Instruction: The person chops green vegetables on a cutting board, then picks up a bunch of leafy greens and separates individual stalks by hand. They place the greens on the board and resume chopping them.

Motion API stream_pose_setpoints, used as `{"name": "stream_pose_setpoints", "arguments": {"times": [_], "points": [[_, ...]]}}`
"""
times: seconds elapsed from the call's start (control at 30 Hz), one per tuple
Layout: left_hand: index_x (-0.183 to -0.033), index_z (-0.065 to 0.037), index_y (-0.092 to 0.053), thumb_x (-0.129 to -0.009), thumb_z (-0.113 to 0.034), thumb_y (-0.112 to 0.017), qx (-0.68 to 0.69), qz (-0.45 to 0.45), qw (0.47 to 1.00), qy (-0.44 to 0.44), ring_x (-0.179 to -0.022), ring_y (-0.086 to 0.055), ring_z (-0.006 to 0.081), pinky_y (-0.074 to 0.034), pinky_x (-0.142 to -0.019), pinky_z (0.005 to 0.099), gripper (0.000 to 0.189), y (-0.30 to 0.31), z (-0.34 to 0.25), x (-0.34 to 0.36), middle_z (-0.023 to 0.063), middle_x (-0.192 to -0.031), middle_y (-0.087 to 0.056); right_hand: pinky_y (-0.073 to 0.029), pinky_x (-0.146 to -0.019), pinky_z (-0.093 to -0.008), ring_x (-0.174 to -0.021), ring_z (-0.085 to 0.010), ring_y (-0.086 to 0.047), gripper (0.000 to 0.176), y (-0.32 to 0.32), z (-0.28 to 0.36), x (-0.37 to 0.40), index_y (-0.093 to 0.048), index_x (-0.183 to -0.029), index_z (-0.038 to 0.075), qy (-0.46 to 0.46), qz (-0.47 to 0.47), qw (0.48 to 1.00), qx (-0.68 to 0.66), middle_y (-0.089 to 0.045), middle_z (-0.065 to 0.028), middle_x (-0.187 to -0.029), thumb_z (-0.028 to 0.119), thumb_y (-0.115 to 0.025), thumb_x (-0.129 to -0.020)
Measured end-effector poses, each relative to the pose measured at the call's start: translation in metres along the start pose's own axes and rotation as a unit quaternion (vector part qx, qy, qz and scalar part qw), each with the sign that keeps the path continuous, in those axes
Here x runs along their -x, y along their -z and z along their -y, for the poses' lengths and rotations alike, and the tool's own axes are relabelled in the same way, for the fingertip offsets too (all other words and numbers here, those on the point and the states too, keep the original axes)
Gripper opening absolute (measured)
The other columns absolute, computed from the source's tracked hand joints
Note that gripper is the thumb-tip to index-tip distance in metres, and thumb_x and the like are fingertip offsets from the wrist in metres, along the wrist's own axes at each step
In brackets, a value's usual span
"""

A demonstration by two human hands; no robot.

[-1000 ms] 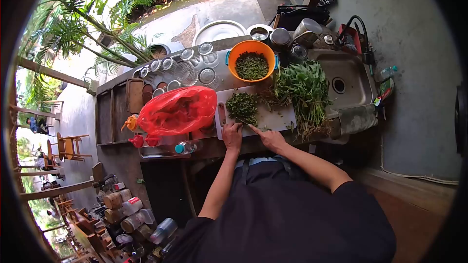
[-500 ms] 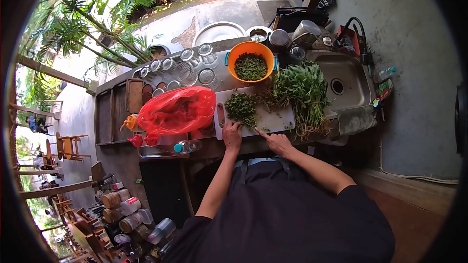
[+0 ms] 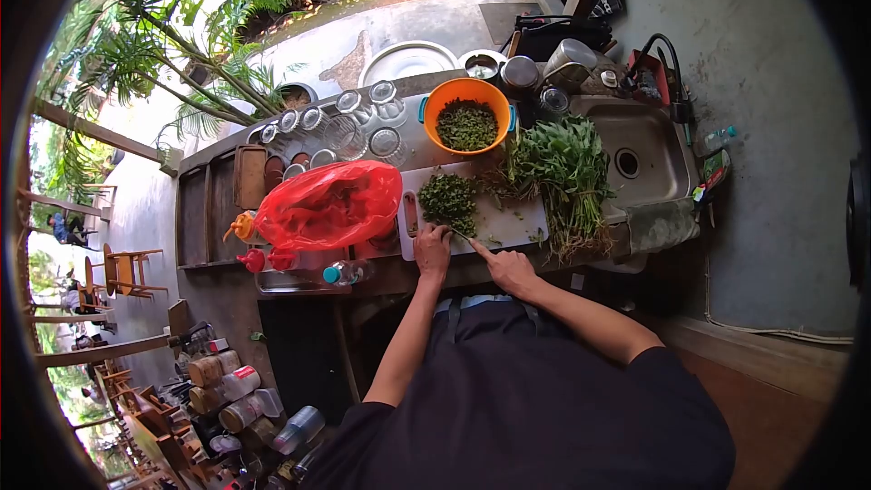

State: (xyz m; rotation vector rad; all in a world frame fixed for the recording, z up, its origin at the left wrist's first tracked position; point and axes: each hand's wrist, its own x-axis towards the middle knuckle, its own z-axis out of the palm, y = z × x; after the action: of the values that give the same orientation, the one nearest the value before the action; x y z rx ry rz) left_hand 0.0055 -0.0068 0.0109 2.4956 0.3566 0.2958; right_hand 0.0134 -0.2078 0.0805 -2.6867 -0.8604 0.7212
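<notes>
My right hand point(image 3: 509, 269) grips a knife point(image 3: 464, 235), its index finger stretched along the back of the tool. The thin blade points left across the near edge of a white cutting board point(image 3: 508, 225). At the blade's left end, my left hand point(image 3: 432, 249) has its fingers bent and pressed together by the chopped greens point(image 3: 448, 200); what they pinch, if anything, is hidden. A bunch of uncut leafy greens with roots point(image 3: 572, 172) lies on the right side of the board. Behind the board, an orange colander point(image 3: 436, 96) with blue handles holds more cut greens.
Left of the board sits a red plastic bag point(image 3: 328, 204), with a turquoise-capped bottle point(image 3: 348, 272) in front. Upturned glass jars point(image 3: 387, 143) stand behind it. A metal sink point(image 3: 660, 183) is at the right, with a grey cloth point(image 3: 664, 225) on its near edge.
My right hand and the knife have shifted slightly left, nearer my left hand. The greens, colander and bag stay where they were.
</notes>
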Motion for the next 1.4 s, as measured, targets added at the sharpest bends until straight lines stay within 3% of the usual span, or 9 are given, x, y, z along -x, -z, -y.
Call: {"name": "stream_pose_setpoints", "arguments": {"times": [0.17, 0.7, 0.97, 1.27, 1.4], "points": [[-0.089, -0.006, -0.074, -0.082, -0.016, -0.073, 0.032, -0.003, 0.999, -0.027, -0.085, -0.064, 0.0319, -0.050, -0.075, 0.0420, 0.012, 0.000, 0.002, 0.000, 0.0116, -0.088, -0.065, -0.055, -0.071, -0.0513, -0.073, -0.0401, -0.069, 0.074, 0.008, 0.009, -0.001, -0.019, -0.157, 0.032, -0.025, 0.021, 0.999, -0.005, -0.069, -0.0208, -0.080, 0.008, -0.045, -0.092], [-0.087, -0.006, -0.074, -0.081, -0.014, -0.072, 0.016, -0.001, 0.999, -0.049, -0.089, -0.063, 0.0286, -0.051, -0.080, 0.0394, 0.011, 0.000, 0.001, 0.007, 0.0082, -0.088, -0.065, -0.055, -0.065, -0.0535, -0.068, -0.0415, -0.067, 0.079, -0.038, -0.014, -0.027, -0.009, -0.156, 0.041, 0.009, -0.049, 0.999, -0.012, -0.067, -0.0218, -0.075, 0.012, -0.046, -0.093], [-0.088, -0.006, -0.075, -0.081, -0.014, -0.073, 0.050, 0.017, 0.999, 0.001, -0.090, -0.064, 0.0303, -0.051, -0.080, 0.0402, 0.011, 0.004, 0.001, 0.004, 0.0101, -0.088, -0.066, -0.053, -0.060, -0.0497, -0.060, -0.0360, -0.064, 0.077, -0.037, -0.033, -0.010, -0.009, -0.157, 0.037, 0.043, -0.043, 0.997, 0.046, -0.065, -0.0163, -0.071, 0.012, -0.046, -0.094], [-0.088, -0.008, -0.077, -0.081, -0.015, -0.072, 0.075, 0.040, 0.994, 0.068, -0.086, -0.066, 0.0318, -0.051, -0.076, 0.0402, 0.011, 0.004, -0.002, 0.001, 0.0110, -0.088, -0.067, -0.052, -0.060, -0.0509, -0.060, -0.0372, -0.063, 0.072, -0.003, -0.016, -0.004, -0.016, -0.157, 0.034, 0.033, -0.022, 0.999, 0.003, -0.064, -0.0171, -0.070, 0.016, -0.047, -0.095], [-0.089, -0.009, -0.077, -0.081, -0.019, -0.073, 0.062, 0.025, 0.996, 0.056, -0.081, -0.067, 0.0309, -0.052, -0.073, 0.0400, 0.013, 0.000, 0.002, 0.001, 0.0111, -0.087, -0.067, -0.052, -0.061, -0.0517, -0.062, -0.0385, -0.063, 0.071, -0.004, -0.011, -0.006, -0.018, -0.157, 0.033, 0.047, -0.030, 0.998, -0.003, -0.064, -0.0183, -0.071, 0.017, -0.048, -0.095]]}}
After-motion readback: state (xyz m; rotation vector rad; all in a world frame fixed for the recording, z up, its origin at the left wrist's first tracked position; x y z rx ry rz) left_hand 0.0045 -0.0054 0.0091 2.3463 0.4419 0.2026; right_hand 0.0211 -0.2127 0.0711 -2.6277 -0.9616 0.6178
